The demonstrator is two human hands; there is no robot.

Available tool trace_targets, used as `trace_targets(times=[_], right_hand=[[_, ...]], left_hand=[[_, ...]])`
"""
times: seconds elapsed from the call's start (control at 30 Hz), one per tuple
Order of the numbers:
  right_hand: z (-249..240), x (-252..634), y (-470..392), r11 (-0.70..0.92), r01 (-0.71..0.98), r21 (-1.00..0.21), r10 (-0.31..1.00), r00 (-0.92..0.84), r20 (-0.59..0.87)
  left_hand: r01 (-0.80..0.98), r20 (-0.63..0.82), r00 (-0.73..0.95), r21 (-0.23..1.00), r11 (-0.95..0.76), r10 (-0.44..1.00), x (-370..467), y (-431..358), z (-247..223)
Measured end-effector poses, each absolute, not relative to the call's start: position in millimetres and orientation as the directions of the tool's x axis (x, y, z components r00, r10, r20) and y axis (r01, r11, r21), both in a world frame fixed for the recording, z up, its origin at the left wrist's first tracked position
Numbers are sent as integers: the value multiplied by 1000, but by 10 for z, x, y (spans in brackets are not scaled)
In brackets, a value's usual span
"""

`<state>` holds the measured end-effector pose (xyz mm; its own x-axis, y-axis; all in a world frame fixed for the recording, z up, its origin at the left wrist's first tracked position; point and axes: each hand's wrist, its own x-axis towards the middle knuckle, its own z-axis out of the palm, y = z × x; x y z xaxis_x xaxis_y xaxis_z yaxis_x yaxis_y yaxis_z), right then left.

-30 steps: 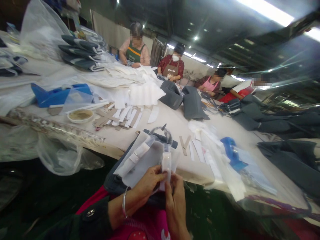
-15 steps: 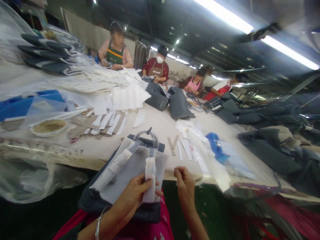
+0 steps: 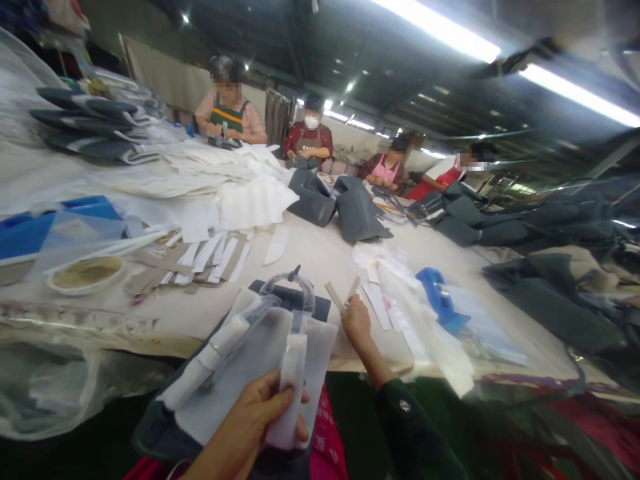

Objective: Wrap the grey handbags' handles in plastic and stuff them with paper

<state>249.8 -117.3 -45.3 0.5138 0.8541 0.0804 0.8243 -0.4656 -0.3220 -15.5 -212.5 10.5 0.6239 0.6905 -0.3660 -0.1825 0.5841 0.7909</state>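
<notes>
A dark grey bag (image 3: 150, 433) with a pale lining sheet (image 3: 235, 373) leans on my lap against the table edge. Its ring-shaped handle (image 3: 313, 293) is wrapped in clear plastic. My left hand (image 3: 267, 407) is closed around a white foam-wrapped strap (image 3: 294, 360) lying over the lining, thumb on top. Another white-wrapped strap (image 3: 205, 360) runs along the bag's left side. At the table, my right hand (image 3: 357, 323) has its fingers bent together on the lower ends of two narrow grey-brown strips (image 3: 334, 295); the fingertips are partly hidden.
White strips (image 3: 376, 305) lie right of my right hand, beside a blue tape dispenser (image 3: 435, 293). Left stand a shallow round dish (image 3: 87, 275), mixed strips (image 3: 200, 263) and another blue dispenser (image 3: 60, 227). Grey bags (image 3: 313, 197) and several co-workers are across the table.
My right hand has moved forward from beside the bag onto the grey-brown strips. The bag and my left hand have shifted slightly down and left in view; the left hand keeps its hold.
</notes>
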Motion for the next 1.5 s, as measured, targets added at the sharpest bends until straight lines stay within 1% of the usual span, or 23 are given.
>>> trace_targets(times=[0.17, 0.3, 0.4, 0.5, 0.6, 0.67, 0.73, 0.8, 0.87, 1.0, 1.2, 1.3, 1.4, 1.5], right_hand=[[-452, 2506, -1129, -529, 788, -313, 827, 562, 16], [-442, 2493, -1094, -525, 768, -368, 825, 565, 2], [-392, 2493, -1097, -479, 742, -469, 840, 543, 2], [-249, 2495, -1221, -375, 699, -609, 873, 488, 23], [-27, 2506, -1524, -266, 624, -734, 909, 417, 25], [117, 2527, -1790, -225, 501, -836, 939, 339, -49], [217, 2556, -2046, -263, 324, -909, 954, 226, -195], [251, 2576, -2245, -346, 211, -914, 937, 136, -323], [230, 2572, -2363, -395, 184, -900, 917, 136, -375], [145, 2491, -2392, -442, 135, -887, 892, 165, -420], [105, 2246, -2298, -477, 135, -868, 878, 105, -466], [44, 2092, -2263, -486, 101, -868, 874, 73, -481], [-62, 1946, -2234, -501, 68, -863, 864, 92, -495], [-165, 1830, -2212, -538, 26, -842, 842, 66, -536]], left_hand=[[-204, -391, 606, 765, 610, 693, -124, -2123, 57], [-190, -386, 629, 766, 615, 675, -125, -2124, 31], [-196, -377, 639, 763, 616, 670, -132, -2122, -4], [-229, -366, 641, 747, 624, 674, -134, -2118, -59], [-266, -359, 639, 727, 634, 680, -131, -2117, -102], [-282, -368, 631, 711, 644, 683, -129, -2115, -112], [-304, -372, 623, 696, 651, 689, -130, -2111, -114], [-325, -357, 627, 688, 649, 692, -136, -2104, -117], [-338, -339, 638, 684, 647, 692, -145, -2096, -121], [-319, -346, 637, 695, 645, 689, -155, -2084, -134], [-372, -300, 659, 666, 646, 689, -154, -2089, -218], [-381, -314, 650, 654, 654, 692, -160, -2093, -235], [-391, -327, 648, 632, 669, 688, -168, -2095, -224], [-392, -323, 659, 623, 677, 679, -172, -2096, -224]])
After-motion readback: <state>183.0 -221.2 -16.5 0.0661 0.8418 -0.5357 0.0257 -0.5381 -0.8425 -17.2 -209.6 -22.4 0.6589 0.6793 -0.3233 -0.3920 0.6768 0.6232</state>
